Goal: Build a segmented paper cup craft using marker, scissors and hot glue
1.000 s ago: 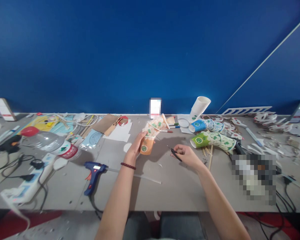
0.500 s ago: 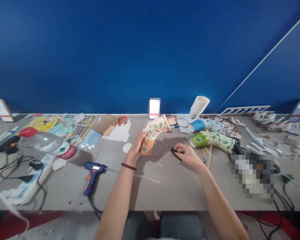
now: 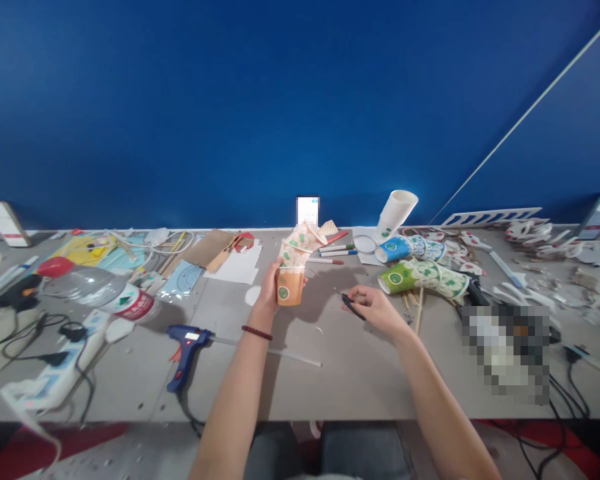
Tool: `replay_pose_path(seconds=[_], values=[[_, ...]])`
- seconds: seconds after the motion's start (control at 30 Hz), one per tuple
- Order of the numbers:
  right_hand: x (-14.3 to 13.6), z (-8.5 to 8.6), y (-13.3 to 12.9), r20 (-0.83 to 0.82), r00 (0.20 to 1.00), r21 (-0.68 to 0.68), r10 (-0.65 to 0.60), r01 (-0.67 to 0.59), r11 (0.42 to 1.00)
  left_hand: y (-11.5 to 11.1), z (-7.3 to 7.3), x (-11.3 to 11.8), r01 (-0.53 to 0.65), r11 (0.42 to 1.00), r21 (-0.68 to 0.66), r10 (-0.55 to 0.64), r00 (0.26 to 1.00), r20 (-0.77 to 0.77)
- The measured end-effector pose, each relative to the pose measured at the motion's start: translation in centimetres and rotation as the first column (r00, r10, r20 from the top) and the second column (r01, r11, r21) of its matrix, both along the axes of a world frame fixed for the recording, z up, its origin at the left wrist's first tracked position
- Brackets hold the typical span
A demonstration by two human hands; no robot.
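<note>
My left hand (image 3: 269,288) is wrapped round an orange paper cup (image 3: 291,287), the lowest of several patterned cups joined in a bent stack. The upper cups (image 3: 300,243) lean right, with white sides and green and orange leaf prints. My right hand (image 3: 375,308) grips a black-handled tool (image 3: 353,306) with a thin tip pointing left; its exact kind is unclear. This tip is apart from the cups. Right of my right hand lie a green bent cup stack (image 3: 425,279) and a blue one (image 3: 411,249).
A blue glue gun (image 3: 186,353) and its clear glue stick (image 3: 290,357) lie front left. Beyond are a plastic bottle (image 3: 100,290) and a power strip (image 3: 65,363). White cups (image 3: 397,213) stand at the back near markers (image 3: 337,252) and a phone (image 3: 308,210). Cables hang at right.
My left hand has turned the orange cup stack more upright, and its top has moved left. The black tool's tip is now farther from the cups; my right hand has barely moved.
</note>
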State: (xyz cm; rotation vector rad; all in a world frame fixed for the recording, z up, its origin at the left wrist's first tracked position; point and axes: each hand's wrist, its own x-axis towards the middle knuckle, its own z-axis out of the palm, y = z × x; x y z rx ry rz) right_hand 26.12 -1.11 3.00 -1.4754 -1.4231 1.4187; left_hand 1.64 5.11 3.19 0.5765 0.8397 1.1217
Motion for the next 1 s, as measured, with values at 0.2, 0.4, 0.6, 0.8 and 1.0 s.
replay_pose_path(seconds=[0.2,0.4,0.6,0.8,1.0], values=[[-0.1,0.6,-0.2,-0.039,0.999,-0.016,0.01,-0.011,1.0,-0.1,0.3,-0.3,0.123,0.992,-0.018,-0.12,0.984,0.132],[-0.6,0.9,-0.3,-0.051,0.998,-0.001,0.039,-0.039,0.999,-0.5,0.4,0.3,0.176,0.984,-0.016,-0.172,0.973,0.154],[-0.5,1.0,-0.3,-0.035,0.998,-0.009,0.051,-0.051,0.999,-0.4,0.4,0.4,0.196,0.979,-0.05,-0.187,0.971,0.149],[-0.5,1.1,-0.3,0.006,0.999,-0.006,0.048,-0.048,0.999,-0.2,-0.1,0.0,0.181,0.983,-0.001,-0.181,0.981,0.077],[-0.5,0.8,-0.2,0.024,0.999,-0.01,0.038,-0.037,0.999,-0.1,-0.2,-0.3,0.161,0.987,0.01,-0.16,0.987,-0.009]])
